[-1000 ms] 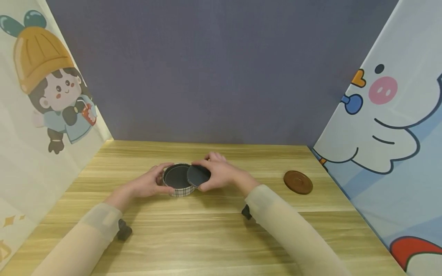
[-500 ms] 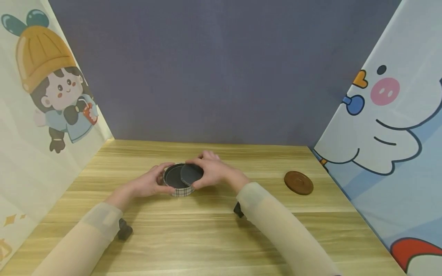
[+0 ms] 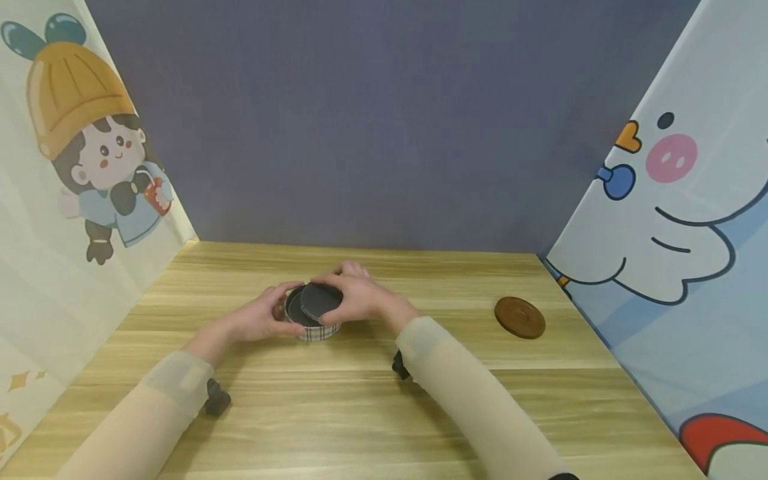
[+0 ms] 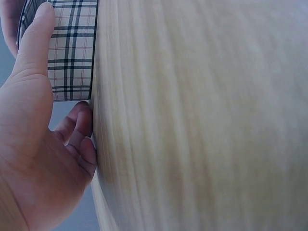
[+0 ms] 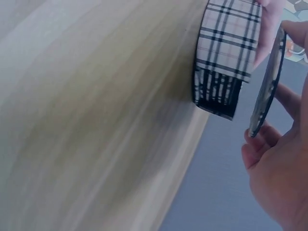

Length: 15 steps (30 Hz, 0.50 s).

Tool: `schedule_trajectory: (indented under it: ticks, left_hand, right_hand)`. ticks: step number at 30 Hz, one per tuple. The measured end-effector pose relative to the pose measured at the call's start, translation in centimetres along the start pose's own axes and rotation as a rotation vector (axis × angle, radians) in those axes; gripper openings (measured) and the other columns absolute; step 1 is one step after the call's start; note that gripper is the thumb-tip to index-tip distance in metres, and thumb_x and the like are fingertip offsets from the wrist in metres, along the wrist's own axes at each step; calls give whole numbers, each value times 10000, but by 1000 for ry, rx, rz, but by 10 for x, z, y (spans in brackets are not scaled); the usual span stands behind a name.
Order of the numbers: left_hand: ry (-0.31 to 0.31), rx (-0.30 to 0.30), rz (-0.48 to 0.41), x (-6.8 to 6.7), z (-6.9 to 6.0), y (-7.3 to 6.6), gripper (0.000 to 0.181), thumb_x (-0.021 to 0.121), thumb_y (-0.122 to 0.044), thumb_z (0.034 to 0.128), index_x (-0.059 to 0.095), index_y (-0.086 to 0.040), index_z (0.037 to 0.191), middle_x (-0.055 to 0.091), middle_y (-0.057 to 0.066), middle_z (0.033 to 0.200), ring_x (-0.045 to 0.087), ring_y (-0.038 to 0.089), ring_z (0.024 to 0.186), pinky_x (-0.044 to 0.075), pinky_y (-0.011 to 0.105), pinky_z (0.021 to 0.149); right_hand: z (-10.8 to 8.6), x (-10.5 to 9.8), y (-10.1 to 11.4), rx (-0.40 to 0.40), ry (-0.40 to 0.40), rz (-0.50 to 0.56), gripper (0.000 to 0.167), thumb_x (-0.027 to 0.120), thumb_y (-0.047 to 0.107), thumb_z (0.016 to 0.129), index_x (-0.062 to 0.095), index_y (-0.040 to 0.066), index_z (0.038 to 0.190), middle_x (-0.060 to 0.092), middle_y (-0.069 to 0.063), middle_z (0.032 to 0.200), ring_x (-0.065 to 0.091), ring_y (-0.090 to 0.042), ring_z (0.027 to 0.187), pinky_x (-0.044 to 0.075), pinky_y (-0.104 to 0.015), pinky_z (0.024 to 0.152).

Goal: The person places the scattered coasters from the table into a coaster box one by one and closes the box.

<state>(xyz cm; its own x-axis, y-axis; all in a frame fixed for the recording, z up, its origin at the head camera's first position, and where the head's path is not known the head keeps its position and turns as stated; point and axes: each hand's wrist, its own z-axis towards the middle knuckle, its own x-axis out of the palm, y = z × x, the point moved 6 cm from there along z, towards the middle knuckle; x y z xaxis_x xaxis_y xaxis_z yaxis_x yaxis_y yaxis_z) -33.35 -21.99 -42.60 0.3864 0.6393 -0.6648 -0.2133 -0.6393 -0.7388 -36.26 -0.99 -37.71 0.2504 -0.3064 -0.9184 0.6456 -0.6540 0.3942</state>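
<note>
A round plaid-sided holder (image 3: 317,333) with a dark inside stands on the table. My left hand (image 3: 264,317) grips it by its left side; in the left wrist view the thumb lies along the plaid wall (image 4: 74,72). Between thumb and fingers my right hand (image 3: 360,297) holds a thin black round coaster (image 3: 319,300). From the head view the coaster overlaps the right part of the holder's opening. The right wrist view shows this coaster (image 5: 267,84) tilted and apart from the holder's rim, and a cut-out in the holder's wall (image 5: 228,43).
A brown round disc with a raised ring, like a coaster (image 3: 519,317), lies on the wooden table (image 3: 336,413) to the right. A dark grey panel (image 3: 372,133) rises behind the table. Cartoon-printed walls flank both sides.
My right hand has moved left with the black coaster, which now covers more of the holder's opening. My left hand and the holder have stayed in place.
</note>
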Motion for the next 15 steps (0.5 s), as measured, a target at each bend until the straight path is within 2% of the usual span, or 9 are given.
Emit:
schedule_trajectory:
  ticks: [7,15]
  left_hand:
    - [-3,1,12,0,-1,1,1070,883,-464,937,230,-199,1742,364,315,1541,575,453,1358,460,641,1161]
    - [-10,13,30,0,0,2,1062,875,-463,946,231,-178,1740,369,308,1538,575,411,1326,486,582,1120]
  right_hand:
    - [7,13,-3,-3,-5,11,848,848,563,868,529,375,1631,455,-74,1534,392,-261,1378,390,-463,1114]
    - [12,18,-2,-14,-13,23,851,863,575,869,538,366,1627,466,-48,1528,414,-232,1355,394,-424,1098]
